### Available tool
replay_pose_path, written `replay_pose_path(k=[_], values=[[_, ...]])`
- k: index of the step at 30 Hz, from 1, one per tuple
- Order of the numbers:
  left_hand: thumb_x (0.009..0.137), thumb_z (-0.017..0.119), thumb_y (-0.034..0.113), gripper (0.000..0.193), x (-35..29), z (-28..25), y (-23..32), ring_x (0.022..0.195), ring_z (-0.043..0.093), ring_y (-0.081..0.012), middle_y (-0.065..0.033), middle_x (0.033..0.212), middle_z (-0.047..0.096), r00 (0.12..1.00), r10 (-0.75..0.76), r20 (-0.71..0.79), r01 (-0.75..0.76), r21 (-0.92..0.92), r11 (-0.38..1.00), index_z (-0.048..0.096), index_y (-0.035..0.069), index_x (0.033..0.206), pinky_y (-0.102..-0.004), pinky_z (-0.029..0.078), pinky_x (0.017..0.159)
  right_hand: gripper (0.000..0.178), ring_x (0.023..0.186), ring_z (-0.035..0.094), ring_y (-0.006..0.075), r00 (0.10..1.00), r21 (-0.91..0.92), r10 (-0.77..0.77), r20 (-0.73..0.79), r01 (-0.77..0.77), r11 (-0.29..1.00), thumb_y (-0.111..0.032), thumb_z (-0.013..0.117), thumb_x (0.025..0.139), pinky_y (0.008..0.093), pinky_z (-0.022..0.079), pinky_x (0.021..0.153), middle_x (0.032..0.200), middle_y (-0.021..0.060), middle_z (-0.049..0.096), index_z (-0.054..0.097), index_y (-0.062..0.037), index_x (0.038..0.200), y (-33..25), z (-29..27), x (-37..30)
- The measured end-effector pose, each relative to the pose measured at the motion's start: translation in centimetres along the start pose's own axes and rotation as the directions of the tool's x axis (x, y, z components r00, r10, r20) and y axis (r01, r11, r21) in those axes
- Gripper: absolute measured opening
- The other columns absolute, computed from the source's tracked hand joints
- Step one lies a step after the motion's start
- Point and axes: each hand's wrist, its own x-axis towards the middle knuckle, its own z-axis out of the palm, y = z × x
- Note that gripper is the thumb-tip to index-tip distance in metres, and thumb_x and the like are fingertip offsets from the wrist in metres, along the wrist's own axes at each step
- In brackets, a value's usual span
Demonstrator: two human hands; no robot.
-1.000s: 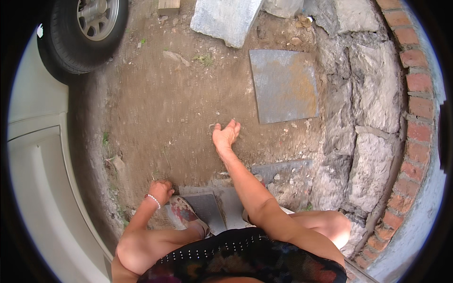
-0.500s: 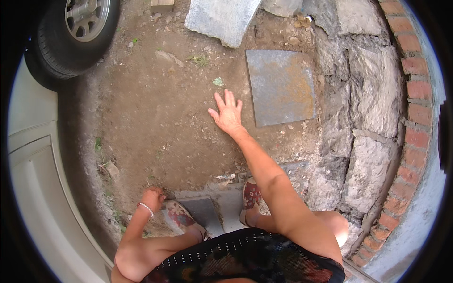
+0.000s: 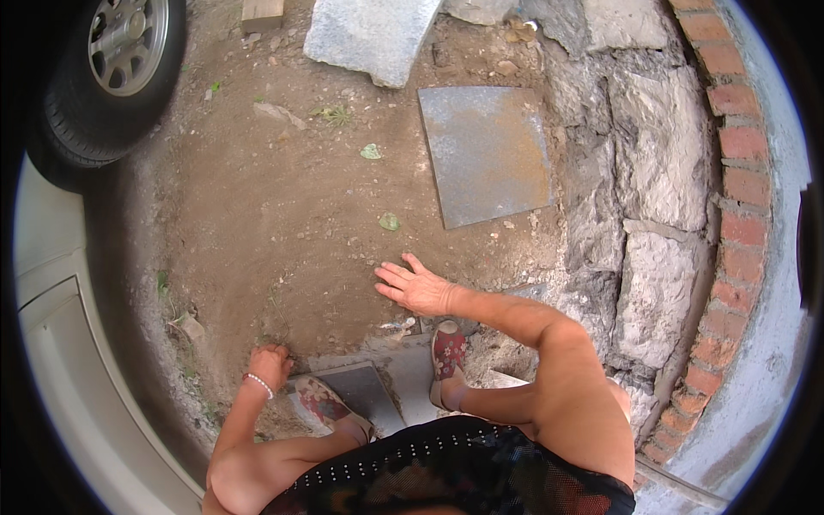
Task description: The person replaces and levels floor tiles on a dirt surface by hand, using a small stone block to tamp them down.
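Hanging low at dirt [image 3: 249, 232], L hand [image 3: 270, 366] (tips unclear, poss. touching)

Red bricks [image 3: 745, 185] edge a pale blue wall [image 3: 753, 390].

Drawing the right hand [image 3: 421, 290] back toward the body from a long forward reach beside the gray slab [image 3: 486, 154] half a second ago. Bending the right elbow [image 3: 565, 333] well out to the side, after a straighter arm in both earlier moments. Turning the fingers [image 3: 395, 277] leftward over the dirt [image 3: 257, 215], rather than ahead, and spreading them wider than a second ago. Now showing a second green leaf [image 3: 389, 222] just beyond the hand, against only the first leaf [image 3: 370, 152] half a second ago and none visible a second ago. Baring the right shoe [image 3: 448, 354], largely hidden a second ago. Viewing the wheel [image 3: 129, 39] farther left than before.
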Motion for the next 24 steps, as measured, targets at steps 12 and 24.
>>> replay_pose_path(k=[12,24], values=[[0.077,0.051,0.015,0.014,1.6,-15.1,5.1,0.086,0.058,-0.0216,-0.0067,0.084,0.062,0.940,0.217,0.262,-0.340,0.753,0.563,0.062,0.011,0.085,-0.0392,0.037,0.083,0.020,0.100,0.052,0.0265,0.990,-0.341,0.141,0.018,-0.127,0.931,-0.013,0.053,0.075,0.0474,0.037,0.085,0.095,0.0110,0.057,0.064,-0.0023,0.087,9.1,-7.3,-3.3],[0.076,0.062,0.021,0.017,9.1,-28.2,18.9,0.086,0.058,-0.0319,-0.0122,0.081,0.060,0.993,0.120,0.002,-0.092,0.655,0.750,0.056,0.005,0.078,-0.0427,0.043,0.078,0.026,0.110,0.049,0.0244,0.952,-0.595,0.204,0.228,-0.029,0.803,-0.023,0.055,0.079,0.0581,0.030,0.091,0.108,0.0057,0.059,0.067,-0.0099,0.099,16.6,-7.3,3.7]])
